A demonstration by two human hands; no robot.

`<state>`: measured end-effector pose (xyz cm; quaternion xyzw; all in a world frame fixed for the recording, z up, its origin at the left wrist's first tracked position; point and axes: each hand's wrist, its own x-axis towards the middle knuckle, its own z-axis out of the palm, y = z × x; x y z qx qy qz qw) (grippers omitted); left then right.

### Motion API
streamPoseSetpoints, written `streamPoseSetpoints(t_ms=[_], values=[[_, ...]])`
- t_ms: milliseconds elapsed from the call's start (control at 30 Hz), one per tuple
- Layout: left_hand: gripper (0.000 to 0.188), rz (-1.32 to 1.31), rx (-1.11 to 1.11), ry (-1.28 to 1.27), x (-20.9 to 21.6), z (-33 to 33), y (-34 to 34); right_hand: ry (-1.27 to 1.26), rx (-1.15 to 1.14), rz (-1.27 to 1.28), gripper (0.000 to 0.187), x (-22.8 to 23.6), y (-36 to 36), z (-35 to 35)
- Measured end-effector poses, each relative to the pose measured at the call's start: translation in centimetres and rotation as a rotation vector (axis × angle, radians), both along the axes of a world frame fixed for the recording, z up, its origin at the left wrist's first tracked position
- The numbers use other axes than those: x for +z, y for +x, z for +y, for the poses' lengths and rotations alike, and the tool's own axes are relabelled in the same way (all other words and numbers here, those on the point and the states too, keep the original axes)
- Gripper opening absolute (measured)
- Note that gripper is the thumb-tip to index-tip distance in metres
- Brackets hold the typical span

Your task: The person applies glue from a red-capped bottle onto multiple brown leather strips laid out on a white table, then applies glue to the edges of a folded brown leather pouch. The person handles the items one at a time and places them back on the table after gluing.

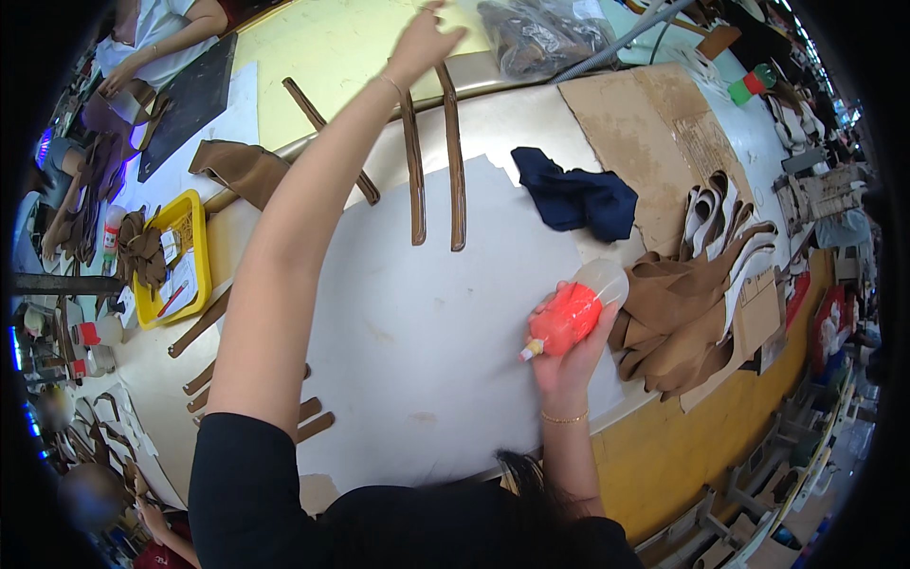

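Observation:
My right hand (573,356) is wrapped round a squeeze bottle (569,316), red with a clear base. Its narrow nozzle points down and to the left. Stretched far across the table, my left hand (425,45) has its thumb and fingers apart, with nothing visible in them. Just below that hand, two long brown strips (454,166) with shiny faces lie side by side, running toward me. Another brown strip (355,171) slants beneath my left forearm, which hides part of it. A grey-white sheet (398,322) covers the table in front of me.
A dark blue cloth (578,197) lies right of the strips. Brown pieces with white edges (678,318) are piled on cardboard (630,114) at right. At left stand a yellow tray (201,256) and a brown piece (237,169). A plastic bag (545,38) sits at the far side. Another person's arm (175,43) shows top left.

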<state>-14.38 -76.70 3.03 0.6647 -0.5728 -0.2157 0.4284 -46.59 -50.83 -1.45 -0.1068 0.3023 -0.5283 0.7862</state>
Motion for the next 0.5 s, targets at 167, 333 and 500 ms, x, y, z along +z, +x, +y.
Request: streamPoseSetpoints(t_ms=[167, 333, 500], values=[[0.090, -0.217, -0.720, 0.140, -1.5, 7.6, -14.4, -0.001, -0.142, -0.021, 0.063, -0.7, -1.3, -0.7], [0.051, -0.498, -0.736, 0.029, -3.7, 8.3, -19.7, -0.094, -0.072, 0.079, 0.069, 0.7, -0.5, -1.0], [0.031, -0.012, -0.625, -0.044, 2.5, 9.3, -17.4, -0.168, -0.095, 0.055, 0.073, 0.7, -1.7, -0.9]])
